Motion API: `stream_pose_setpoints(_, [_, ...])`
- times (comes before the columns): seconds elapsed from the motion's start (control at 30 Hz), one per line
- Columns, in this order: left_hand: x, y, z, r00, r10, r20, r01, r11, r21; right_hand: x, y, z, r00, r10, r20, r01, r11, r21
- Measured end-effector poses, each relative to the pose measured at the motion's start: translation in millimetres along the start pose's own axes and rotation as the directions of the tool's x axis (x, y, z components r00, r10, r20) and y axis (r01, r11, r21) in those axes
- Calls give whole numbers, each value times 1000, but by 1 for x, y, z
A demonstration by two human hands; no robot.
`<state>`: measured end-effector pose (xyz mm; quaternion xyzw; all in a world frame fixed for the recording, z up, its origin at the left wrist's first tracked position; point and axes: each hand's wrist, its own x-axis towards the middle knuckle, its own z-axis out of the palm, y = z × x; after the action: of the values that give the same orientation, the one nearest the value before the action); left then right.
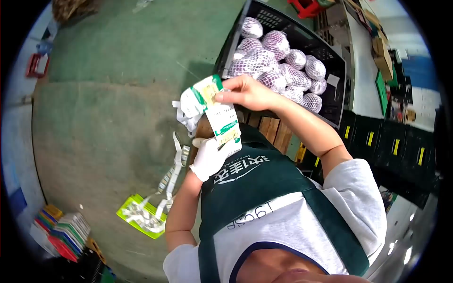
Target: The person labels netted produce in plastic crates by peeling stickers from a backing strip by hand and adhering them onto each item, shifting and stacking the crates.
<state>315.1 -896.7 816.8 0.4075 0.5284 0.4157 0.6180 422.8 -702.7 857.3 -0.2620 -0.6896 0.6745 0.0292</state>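
My left hand [210, 158], in a white glove, grips the lower end of a strip of printed labels [224, 120] in front of the apron. My bare right hand [247, 93] pinches the upper part of the strip between thumb and fingers, beside a white label roll [192, 103]. The strip has green and yellow patches. Just beyond my right hand, a black crate [337, 101] holds several purple, round items [276, 44] in white netting.
Loose white strips [177, 162] trail down to a lime-green tray [158, 234] at the lower left. Wooden slats [269, 129] lie under the crate. Stacked black crates [382, 141] and a metal table [363, 61] stand right. Colourful crates [63, 233] sit lower left.
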Motion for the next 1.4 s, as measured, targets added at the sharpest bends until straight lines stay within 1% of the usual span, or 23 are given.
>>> stream_pose_setpoints(0.03, [5,2,-8,998,-15,57,3,979,206,-6,-5,-19,997,-7,-74,6,1000,-12])
stream_pose_setpoints(0.13, [25,32,-41,995,100,23,-102,955,279,-30,-18,-106,933,13,-359,20,996,89])
stream_pose_setpoints(0.17, [21,63,-59,976,-131,-172,173,949,262,-39,-19,-140,906,-29,-422,20,999,-28])
stream_pose_setpoints(0.2, [15,103,-71,928,19,-373,34,990,135,-46,-17,-171,876,-72,-478,-4,988,-157])
stream_pose_setpoints(0.23, [7,148,-82,793,250,-556,-114,957,268,-52,-13,-205,881,-118,-457,-23,956,-292])
stream_pose_setpoints(0.27, [-1,176,-79,434,589,-682,-371,806,460,-52,-1,-234,868,-191,-458,1,924,-383])
stream_pose_setpoints(0.3, [-8,204,-76,-37,775,-631,-362,578,731,-51,4,-257,890,-178,-420,-20,905,-426])
stream_pose_setpoints(0.37, [-53,261,-114,6,996,-85,-381,81,921,-42,1,-289,933,-156,-323,-45,842,-537])
stream_pose_setpoints(0.4, [-59,277,-105,56,929,-366,-838,243,488,-31,6,-305,952,-133,-274,-71,778,-625])
stream_pose_setpoints(0.43, [-49,274,-93,82,902,-425,-887,260,381,-19,6,-308,960,-137,-243,-35,804,-593])
stream_pose_setpoints(0.5, [-13,241,-71,9,786,-618,-511,535,673,17,21,-318,976,-98,-195,-28,830,-557])
stream_pose_setpoints(0.57, [27,204,-43,58,582,-811,-136,810,571,74,78,-339,976,-63,-207,-91,749,-656])
stream_pose_setpoints(0.6, [47,185,-30,410,452,-792,-246,891,382,99,104,-344,969,-71,-237,-134,655,-743])
stream_pose_setpoints(0.67, [79,168,-6,743,162,-649,62,949,309,124,127,-339,935,28,-352,-331,417,-846])
stream_pose_setpoints(0.7, [89,164,15,774,-15,-633,150,976,160,127,129,-339,915,76,-397,-395,375,-839])
stream_pose_setpoints(0.77, [92,146,38,725,-259,-638,316,948,-27,127,125,-332,877,96,-470,-475,311,-823])
stream_pose_setpoints(0.9, [95,105,56,790,-312,-528,265,950,-164,115,124,-318,809,-21,-587,-538,374,-755])
stream_pose_setpoints(0.93, [98,99,59,793,-324,-516,295,945,-141,109,131,-309,781,-352,-515,-391,367,-844])
stream_pose_setpoints(1.0, [114,95,60,814,-353,-460,286,935,-212,113,127,-288,772,-412,-485,-319,408,-855])
stream_pose_setpoints(1.2, [141,97,39,846,-259,-467,197,964,-177,146,170,-271,767,-250,-591,-501,343,-795])
stream_pose_setpoints(1.27, [145,103,27,874,-127,-469,113,992,-57,132,163,-266,676,-370,-637,-478,439,-761])
stream_pose_setpoints(1.33, [148,104,18,875,-97,-475,38,990,-133,105,129,-252,693,-457,-558,-157,660,-735])
stream_pose_setpoints(1.4, [152,112,11,884,-94,-458,33,990,-141,64,73,-211,856,-189,-481,91,971,-219])
